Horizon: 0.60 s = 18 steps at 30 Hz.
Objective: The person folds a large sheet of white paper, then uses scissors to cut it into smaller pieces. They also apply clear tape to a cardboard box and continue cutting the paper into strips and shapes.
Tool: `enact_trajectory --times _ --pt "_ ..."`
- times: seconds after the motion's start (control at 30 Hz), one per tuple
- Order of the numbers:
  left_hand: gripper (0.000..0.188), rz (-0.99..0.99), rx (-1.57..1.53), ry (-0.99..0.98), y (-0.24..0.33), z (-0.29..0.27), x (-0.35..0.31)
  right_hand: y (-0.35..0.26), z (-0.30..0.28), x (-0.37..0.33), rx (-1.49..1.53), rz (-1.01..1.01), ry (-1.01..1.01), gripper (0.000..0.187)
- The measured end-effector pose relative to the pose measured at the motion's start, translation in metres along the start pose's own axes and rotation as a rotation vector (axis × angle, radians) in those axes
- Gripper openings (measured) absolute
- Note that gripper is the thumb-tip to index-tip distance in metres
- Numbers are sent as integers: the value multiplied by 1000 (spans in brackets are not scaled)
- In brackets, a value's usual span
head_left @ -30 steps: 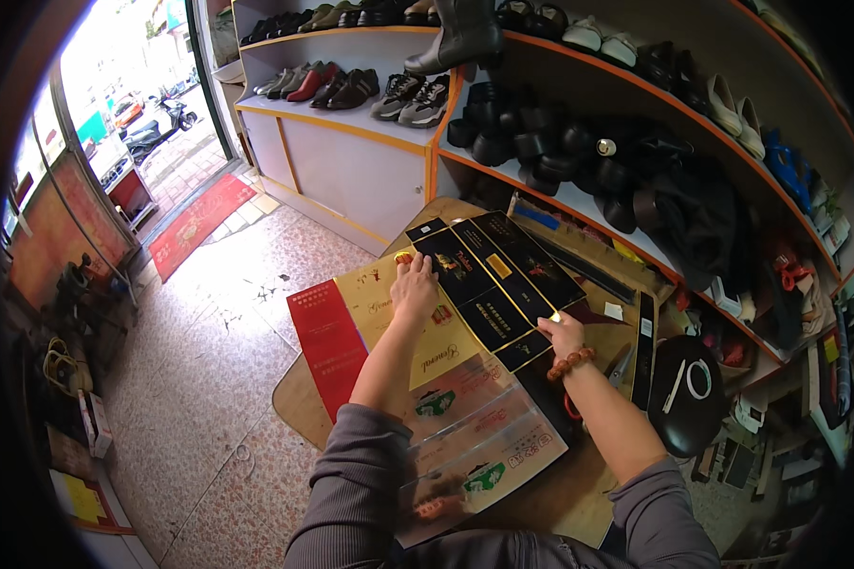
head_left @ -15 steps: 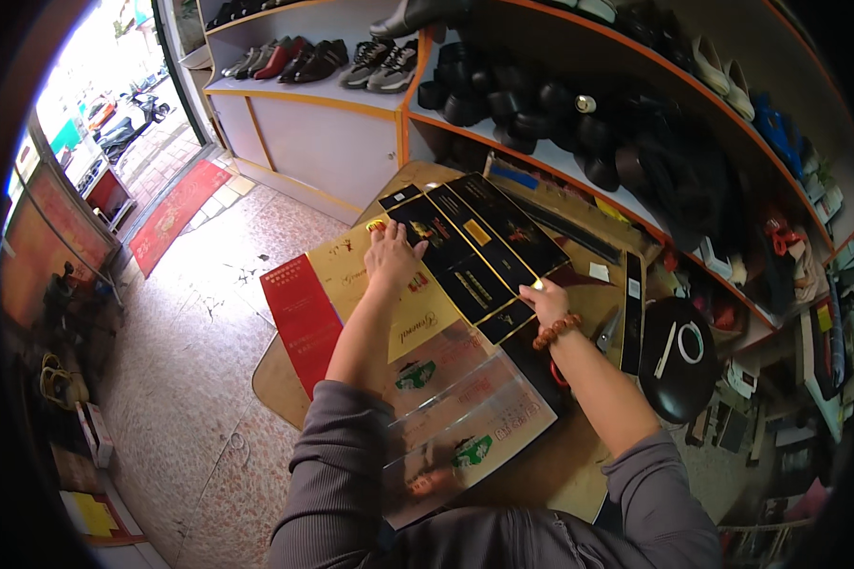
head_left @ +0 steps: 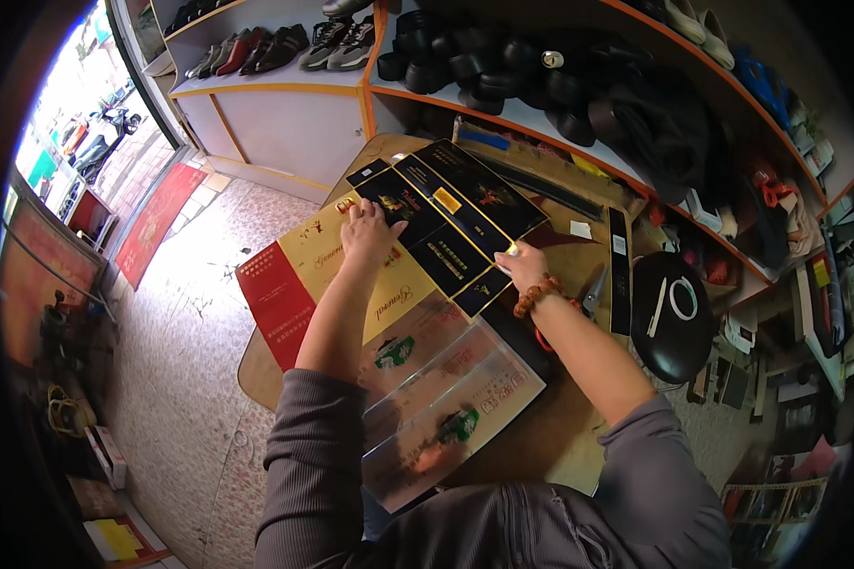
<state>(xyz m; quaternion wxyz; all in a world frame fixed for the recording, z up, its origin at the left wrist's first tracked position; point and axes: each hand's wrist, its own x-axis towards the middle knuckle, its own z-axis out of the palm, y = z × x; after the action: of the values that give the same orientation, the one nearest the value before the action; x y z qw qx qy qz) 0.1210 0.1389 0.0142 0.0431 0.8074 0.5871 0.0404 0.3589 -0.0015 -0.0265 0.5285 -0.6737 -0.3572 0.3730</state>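
Observation:
My left hand (head_left: 368, 232) lies with fingers spread on the seam between a gold and red cardboard sheet (head_left: 327, 270) and a black, gold-edged flattened carton (head_left: 446, 223). At the carton's near right corner my right hand (head_left: 529, 268) pinches its edge between thumb and curled fingers. A beaded bracelet (head_left: 538, 296) circles the right wrist. Below the gold sheet, closest to my body, is a shiny silver-pink printed sheet (head_left: 446, 408) with green patches. Scissors (head_left: 593, 289) with red handles lie right of my right wrist, partly hidden by it.
All this rests on a brown worktable (head_left: 261, 375). To the right are a narrow black strip (head_left: 620, 275) and a round black stool seat (head_left: 674, 332) holding a white pen-like stick and a pale ring. Shelves (head_left: 294, 81) of shoes and black rolls (head_left: 484, 71) stand behind. A doorway opens far left.
The view has shifted, so the scene sits a little further left and higher. Both hands keep their places on the cardboard, with no clear movement of the sheets.

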Motion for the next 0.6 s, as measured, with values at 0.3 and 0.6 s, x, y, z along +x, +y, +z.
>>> enact_trajectory --times 0.3,0.6 --pt "71 67 -25 120 19 22 -34 9 4 3 -45 -33 78 15" --pt "91 127 -212 0 37 23 -69 19 2 12 -34 -51 56 18"
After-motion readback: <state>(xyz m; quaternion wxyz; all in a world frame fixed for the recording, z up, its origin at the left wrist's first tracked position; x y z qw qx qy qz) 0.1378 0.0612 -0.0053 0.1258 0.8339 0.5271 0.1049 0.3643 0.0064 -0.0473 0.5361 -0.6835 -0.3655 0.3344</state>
